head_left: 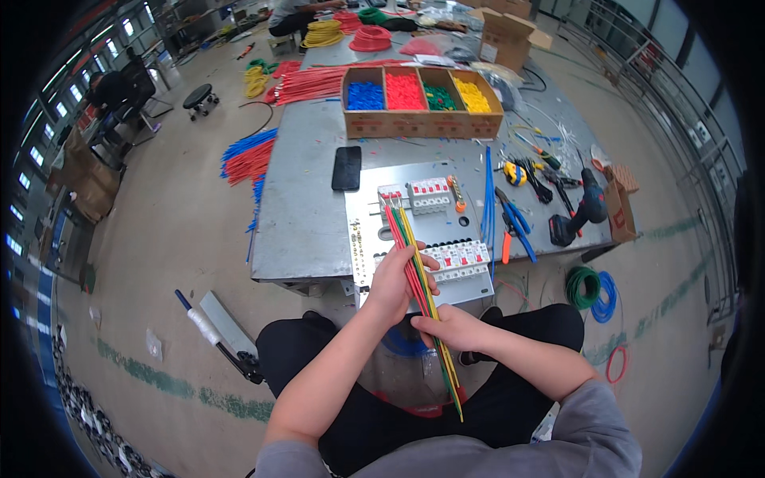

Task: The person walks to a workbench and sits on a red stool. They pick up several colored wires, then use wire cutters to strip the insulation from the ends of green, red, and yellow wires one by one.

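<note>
A bundle of straight red, green and yellow wires (412, 255) slants from over the mounting plate down toward my lap. My left hand (392, 280) is closed round its middle, and lower down my right hand (453, 327) also grips it. The bundle's upper ends lie by a small circuit breaker (390, 192); whether they are fixed in it I cannot tell. Under the hands is the pale metal mounting plate (368, 177), overlapping the table's near edge. It carries a second breaker group (430, 195) and a longer breaker row (456, 261), partly hidden by my left hand's fingers.
On the grey table (299, 231) lie a black phone (347, 168), blue-handled pliers (516, 223), a tape measure (515, 174) and a cordless drill (580, 209). Behind the plate stands a cardboard box (422, 125) of coloured caps. Blue and red wires (249, 155) overhang the left edge.
</note>
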`<state>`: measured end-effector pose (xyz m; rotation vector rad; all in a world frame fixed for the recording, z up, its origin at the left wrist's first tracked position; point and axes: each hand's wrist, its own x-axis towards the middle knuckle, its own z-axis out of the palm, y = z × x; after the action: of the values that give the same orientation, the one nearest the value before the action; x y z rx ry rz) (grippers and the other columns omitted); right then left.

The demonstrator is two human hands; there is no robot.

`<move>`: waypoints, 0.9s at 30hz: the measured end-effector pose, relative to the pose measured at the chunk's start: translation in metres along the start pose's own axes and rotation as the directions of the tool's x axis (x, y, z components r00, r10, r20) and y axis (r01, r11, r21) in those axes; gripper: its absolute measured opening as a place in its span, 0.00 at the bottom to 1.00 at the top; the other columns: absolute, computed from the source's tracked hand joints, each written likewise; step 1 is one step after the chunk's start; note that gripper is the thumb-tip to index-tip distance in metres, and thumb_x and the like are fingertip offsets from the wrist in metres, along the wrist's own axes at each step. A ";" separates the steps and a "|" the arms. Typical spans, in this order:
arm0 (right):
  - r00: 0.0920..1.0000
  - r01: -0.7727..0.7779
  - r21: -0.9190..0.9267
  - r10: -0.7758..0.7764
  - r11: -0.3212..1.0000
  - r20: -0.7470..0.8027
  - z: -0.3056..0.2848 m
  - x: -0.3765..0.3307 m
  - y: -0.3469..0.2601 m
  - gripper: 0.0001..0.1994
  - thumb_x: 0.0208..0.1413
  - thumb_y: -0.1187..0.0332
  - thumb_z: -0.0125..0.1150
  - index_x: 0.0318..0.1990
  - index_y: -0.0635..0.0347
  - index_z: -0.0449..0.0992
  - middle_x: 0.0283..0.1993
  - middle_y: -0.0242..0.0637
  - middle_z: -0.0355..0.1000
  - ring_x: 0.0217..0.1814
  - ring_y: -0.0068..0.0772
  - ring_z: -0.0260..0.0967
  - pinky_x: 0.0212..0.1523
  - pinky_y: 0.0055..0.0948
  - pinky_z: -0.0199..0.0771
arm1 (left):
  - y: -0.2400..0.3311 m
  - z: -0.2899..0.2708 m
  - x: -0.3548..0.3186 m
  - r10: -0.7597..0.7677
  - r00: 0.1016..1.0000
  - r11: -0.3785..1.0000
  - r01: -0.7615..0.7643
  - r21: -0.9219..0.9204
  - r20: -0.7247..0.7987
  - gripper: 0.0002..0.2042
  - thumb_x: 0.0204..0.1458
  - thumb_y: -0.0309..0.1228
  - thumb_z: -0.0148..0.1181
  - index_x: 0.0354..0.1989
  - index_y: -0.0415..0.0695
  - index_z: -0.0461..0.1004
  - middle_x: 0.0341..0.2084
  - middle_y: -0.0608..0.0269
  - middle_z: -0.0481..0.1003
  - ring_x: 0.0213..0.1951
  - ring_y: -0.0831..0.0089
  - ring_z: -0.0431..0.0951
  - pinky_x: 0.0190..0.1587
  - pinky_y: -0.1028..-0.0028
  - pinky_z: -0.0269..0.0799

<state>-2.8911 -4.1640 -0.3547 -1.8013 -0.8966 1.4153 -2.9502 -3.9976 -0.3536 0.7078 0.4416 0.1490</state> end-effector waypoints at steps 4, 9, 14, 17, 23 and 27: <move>0.998 -0.031 -0.052 0.028 0.998 -0.060 -0.005 -0.002 0.000 0.26 0.70 0.48 0.52 0.27 0.60 0.79 0.23 0.32 0.74 0.27 0.29 0.72 0.34 0.31 0.73 | -0.010 0.007 0.012 0.004 1.000 0.996 -0.006 0.085 0.022 0.14 0.72 0.34 0.42 0.58 0.38 0.61 0.34 0.52 0.78 0.25 0.64 0.80 0.31 0.60 0.82; 1.000 0.019 0.065 -0.018 0.998 -0.018 -0.017 -0.007 0.005 0.23 0.72 0.51 0.49 0.32 0.60 0.79 0.32 0.33 0.76 0.38 0.28 0.74 0.45 0.30 0.73 | -0.010 0.015 0.020 -0.029 0.996 0.999 0.028 0.015 0.086 0.16 0.72 0.35 0.43 0.61 0.38 0.63 0.37 0.49 0.79 0.32 0.61 0.83 0.37 0.60 0.83; 0.991 0.115 0.164 -0.102 0.980 -0.088 -0.022 -0.001 0.025 0.23 0.72 0.50 0.49 0.35 0.59 0.78 0.35 0.31 0.75 0.39 0.26 0.72 0.44 0.29 0.72 | -0.017 0.015 0.025 -0.133 0.987 0.981 0.118 0.151 0.092 0.16 0.72 0.36 0.44 0.59 0.37 0.63 0.38 0.46 0.80 0.34 0.57 0.84 0.38 0.61 0.83; 0.993 0.081 0.120 -0.070 0.989 -0.092 -0.026 -0.003 0.020 0.25 0.72 0.47 0.48 0.35 0.61 0.78 0.35 0.33 0.76 0.38 0.28 0.72 0.44 0.30 0.73 | -0.023 0.019 0.024 -0.112 0.993 0.982 0.107 0.155 0.023 0.12 0.72 0.35 0.44 0.55 0.39 0.63 0.36 0.49 0.79 0.33 0.58 0.84 0.37 0.61 0.83; 0.924 -0.001 0.006 0.003 1.000 -0.382 -0.075 -0.001 0.014 0.34 0.71 0.39 0.41 0.33 0.63 0.79 0.21 0.30 0.67 0.26 0.23 0.65 0.27 0.27 0.64 | -0.021 -0.004 0.025 -0.084 0.992 0.996 0.085 0.007 -0.099 0.08 0.72 0.35 0.44 0.50 0.44 0.64 0.33 0.55 0.77 0.30 0.62 0.81 0.32 0.62 0.82; 0.949 0.287 0.828 -0.029 0.481 -0.313 -0.116 0.009 0.026 0.17 0.68 0.55 0.46 0.45 0.61 0.73 0.31 0.31 0.65 0.31 0.25 0.64 0.21 0.24 0.58 | -0.016 -0.010 0.025 -0.152 0.988 0.987 0.150 -0.053 -0.038 0.11 0.71 0.36 0.47 0.51 0.42 0.68 0.32 0.61 0.75 0.26 0.70 0.75 0.24 0.72 0.71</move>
<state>-2.7733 -4.1812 -0.3595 -1.0108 -0.0920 1.1323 -2.9325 -3.9964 -0.3795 0.6202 0.5284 0.0318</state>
